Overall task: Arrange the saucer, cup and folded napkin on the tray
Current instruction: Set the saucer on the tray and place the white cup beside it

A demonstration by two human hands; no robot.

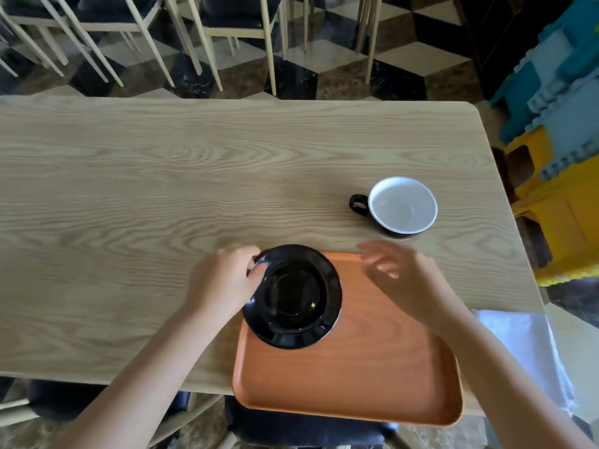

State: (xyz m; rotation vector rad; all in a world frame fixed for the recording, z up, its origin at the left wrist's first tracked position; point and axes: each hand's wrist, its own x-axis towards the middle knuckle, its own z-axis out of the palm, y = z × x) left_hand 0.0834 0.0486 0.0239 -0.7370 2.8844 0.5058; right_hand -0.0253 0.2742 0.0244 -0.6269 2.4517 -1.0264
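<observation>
Tray (350,377) overhangs near edge of surface (162,189). My left hand (223,280) grips saucer (293,296) rim at tray's far-left corner; right hand (402,277) loose, empty. Cup (402,205) waits beyond, napkin (525,345) right. Risk: saucer half off rim, tilts, slides.

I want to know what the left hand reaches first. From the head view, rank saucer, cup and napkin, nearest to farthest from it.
1. Saucer: touching the left hand, on the tray's far left corner.
2. Cup: on the table, far right.
3. Napkin: right of the tray.
</observation>
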